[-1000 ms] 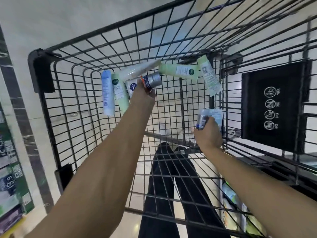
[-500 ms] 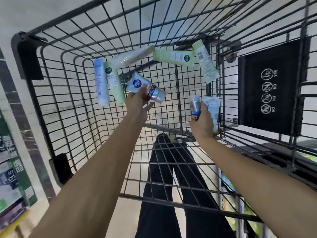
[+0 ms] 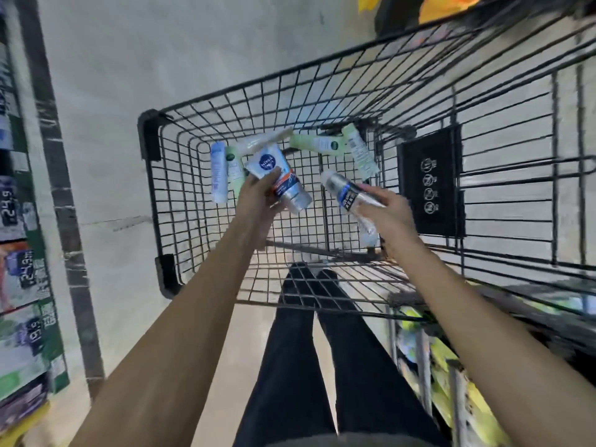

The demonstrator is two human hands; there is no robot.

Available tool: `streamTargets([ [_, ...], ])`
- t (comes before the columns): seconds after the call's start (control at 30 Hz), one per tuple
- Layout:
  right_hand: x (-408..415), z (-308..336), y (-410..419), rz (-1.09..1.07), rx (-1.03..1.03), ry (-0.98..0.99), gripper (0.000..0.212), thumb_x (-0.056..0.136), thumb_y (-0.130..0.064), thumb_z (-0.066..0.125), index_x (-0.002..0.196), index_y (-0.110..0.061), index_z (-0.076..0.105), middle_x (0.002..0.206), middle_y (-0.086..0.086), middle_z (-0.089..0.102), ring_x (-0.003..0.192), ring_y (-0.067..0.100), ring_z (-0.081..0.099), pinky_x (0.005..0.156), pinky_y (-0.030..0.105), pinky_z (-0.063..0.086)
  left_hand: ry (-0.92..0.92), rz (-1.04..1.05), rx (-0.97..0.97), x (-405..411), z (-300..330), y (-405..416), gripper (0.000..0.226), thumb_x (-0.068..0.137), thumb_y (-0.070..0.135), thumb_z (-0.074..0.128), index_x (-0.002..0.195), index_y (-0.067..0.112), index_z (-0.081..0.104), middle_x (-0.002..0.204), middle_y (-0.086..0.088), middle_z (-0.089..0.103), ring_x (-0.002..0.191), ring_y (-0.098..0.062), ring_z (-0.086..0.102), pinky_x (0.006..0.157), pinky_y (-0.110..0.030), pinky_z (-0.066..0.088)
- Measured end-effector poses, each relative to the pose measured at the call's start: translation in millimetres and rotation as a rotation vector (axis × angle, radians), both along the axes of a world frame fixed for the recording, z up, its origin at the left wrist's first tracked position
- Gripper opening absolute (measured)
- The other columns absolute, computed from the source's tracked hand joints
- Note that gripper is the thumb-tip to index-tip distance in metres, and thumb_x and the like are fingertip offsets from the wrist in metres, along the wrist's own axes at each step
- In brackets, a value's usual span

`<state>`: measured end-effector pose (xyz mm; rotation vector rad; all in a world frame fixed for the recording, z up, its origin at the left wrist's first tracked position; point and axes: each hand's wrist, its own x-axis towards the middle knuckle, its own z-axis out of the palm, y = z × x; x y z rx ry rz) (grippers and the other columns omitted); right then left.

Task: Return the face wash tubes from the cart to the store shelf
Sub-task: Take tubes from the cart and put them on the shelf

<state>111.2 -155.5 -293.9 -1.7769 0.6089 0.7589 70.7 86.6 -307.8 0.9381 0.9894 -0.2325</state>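
Observation:
My left hand (image 3: 258,201) grips a white and silver face wash tube with a blue round logo (image 3: 277,175), lifted above the black wire cart (image 3: 151,188). My right hand (image 3: 387,214) holds a silver tube with a dark blue band (image 3: 348,190), also raised over the cart. Still lying at the cart's far end are a pale blue tube (image 3: 218,175), a light green tube (image 3: 234,171), a clear whitish tube (image 3: 264,140), a green tube lying crosswise (image 3: 317,144) and another green tube (image 3: 359,151) leaning at the right.
A store shelf (image 3: 22,253) with price tags and products runs down the left edge. A black sign panel (image 3: 430,182) hangs inside the cart on the right. My dark trouser legs (image 3: 309,366) show below. More shelf goods (image 3: 435,366) lie at lower right.
Both hands have lifted their tubes up and back out of the cart's far end. The view has pulled away, so the cart looks smaller and the left shelf shows more.

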Motion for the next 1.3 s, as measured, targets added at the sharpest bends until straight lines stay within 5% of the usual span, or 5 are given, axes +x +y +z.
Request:
streamTargets([
  [0.27,-28.8,166.4,-22.1,-0.306,0.294,-0.264,0.026,0.079,-0.009,0.084,0.103,-0.015,0.076,0.102,0.002,0.079,0.099,0.021,0.073,0.098,0.050,0.057,-0.252,-0.069,-0.038,-25.6,172.8,-10.7,0.042,0.102,0.031,0.057,0.139,0.011,0.054,0.119,-0.017,0.069,0.093,-0.029,0.066,0.081,-0.047,0.054],
  [0.47,-63.2,260.1,-25.5,-0.501,0.589,-0.335,0.013,0.093,-0.014,0.071,0.105,-0.019,0.074,0.098,0.009,0.075,0.090,0.032,0.072,0.085,0.059,0.059,-0.429,-0.250,0.000,-53.8,263.4,-27.2,0.062,0.077,-0.005,0.063,0.137,-0.002,0.047,0.130,-0.039,0.056,0.102,-0.044,0.061,0.073,-0.043,0.057],
  [0.63,-98.5,308.7,-26.0,-0.543,0.617,-0.406,0.010,0.102,-0.014,0.062,0.110,-0.017,0.068,0.084,0.011,0.066,0.069,0.029,0.068,0.059,0.043,0.061,-0.519,-0.366,0.044,-79.0,310.6,-55.9,0.057,0.075,0.001,0.065,0.129,-0.011,0.052,0.110,-0.034,0.063,0.084,-0.035,0.069,0.066,-0.038,0.059],
  [0.93,-210.9,357.4,-46.7,-0.771,0.600,-0.484,0.027,0.090,0.002,0.070,0.115,-0.007,0.070,0.094,0.011,0.074,0.083,0.025,0.070,0.069,0.038,0.060,-0.605,-0.735,-0.007,-137.1,350.7,-85.3,0.052,0.080,0.004,0.076,0.129,0.006,0.060,0.115,-0.017,0.071,0.101,-0.030,0.070,0.093,-0.048,0.054],
  [1.3,-404.4,362.0,-75.8,-1.161,0.351,-0.648,0.026,0.093,-0.018,0.075,0.116,-0.012,0.069,0.109,0.021,0.074,0.092,0.031,0.071,0.082,0.045,0.055,-0.596,-1.088,-0.105,-240.7,364.6,-147.9,0.040,0.083,-0.003,0.070,0.121,0.006,0.065,0.106,-0.017,0.075,0.094,-0.031,0.073,0.083,-0.045,0.058],
])
